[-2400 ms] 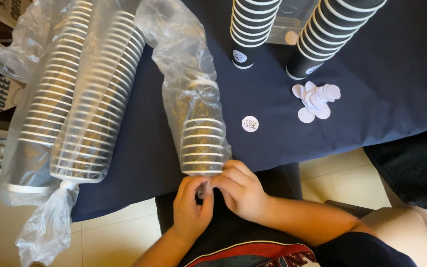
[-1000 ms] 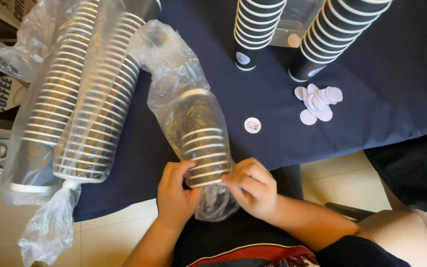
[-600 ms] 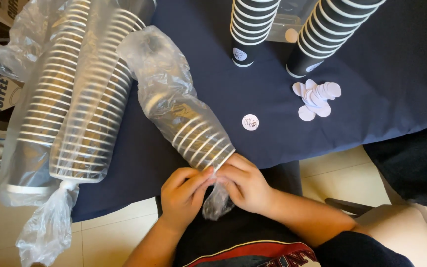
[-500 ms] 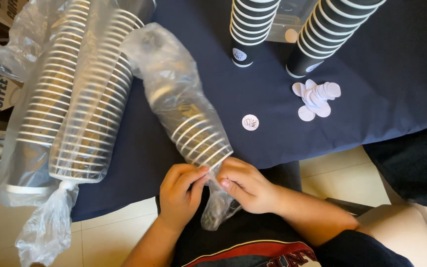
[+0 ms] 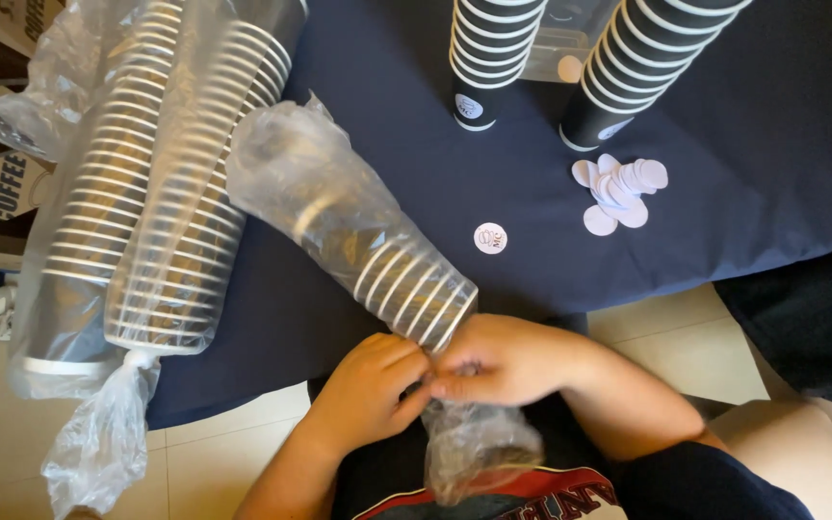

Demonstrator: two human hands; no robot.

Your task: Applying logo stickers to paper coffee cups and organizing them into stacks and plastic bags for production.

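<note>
Two hands meet at the near edge of the table (image 5: 743,144), and both work on one bag of cups (image 5: 377,252). Our left hand (image 5: 370,385) and right hand (image 5: 507,358) sit close together, with the fingers pressed on the twisted end of the clear bag, just under the bottom cup. The loose tail of the bag (image 5: 479,448) hangs down over our lap.

The bag of cups lies tilted. Its low end pokes past the near edge, by our hands, and its top leans toward the two big bags (image 5: 151,193) on the left side.

We think a few things could go wrong. The plastic is thin, so a hard pull may rip it wide, and the cups could slide out and roll to the floor. The bag rests only partly on the table, so if our pinch slips it may drop off the edge. A big tug could also bump the big bags, which hang over the left edge.

Farther in, near the middle, lies one round sticker (image 5: 490,238). Past it sits a pile of stickers (image 5: 620,183). At the far edge stand two tall stacks (image 5: 556,58) of dark cups, which a hard shake could tip.
</note>
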